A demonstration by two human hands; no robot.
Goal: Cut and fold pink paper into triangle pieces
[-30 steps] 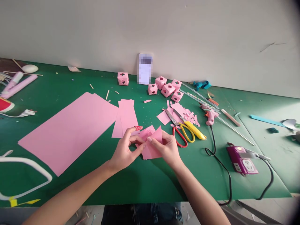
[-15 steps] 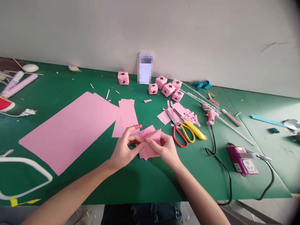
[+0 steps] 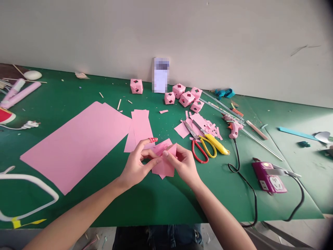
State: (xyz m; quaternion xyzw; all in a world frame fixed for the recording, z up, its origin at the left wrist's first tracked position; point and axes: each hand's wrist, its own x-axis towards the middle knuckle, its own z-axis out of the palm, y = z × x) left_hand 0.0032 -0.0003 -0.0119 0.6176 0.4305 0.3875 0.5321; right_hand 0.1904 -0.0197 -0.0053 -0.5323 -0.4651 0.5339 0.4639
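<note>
My left hand (image 3: 136, 166) and my right hand (image 3: 184, 164) both pinch a small folded pink paper piece (image 3: 164, 165) just above the green mat (image 3: 161, 198). Thumb and fingers of each hand press on its upper folds. The left index finger, with a red nail, curls over the top. Behind the hands lie pink paper strips (image 3: 140, 128) and a large pink sheet (image 3: 78, 142).
Several finished pink paper cubes (image 3: 186, 99) stand near the wall. Scissors with red and yellow handles (image 3: 201, 146) lie on paper scraps to the right. A pink glue gun (image 3: 234, 128), its black cord and a purple power strip (image 3: 269, 178) are further right. A white cable (image 3: 28, 194) loops at left.
The raised right flap of the pink piece has been folded down and inward. Both hands stay almost in place, pressed closer together on the paper.
</note>
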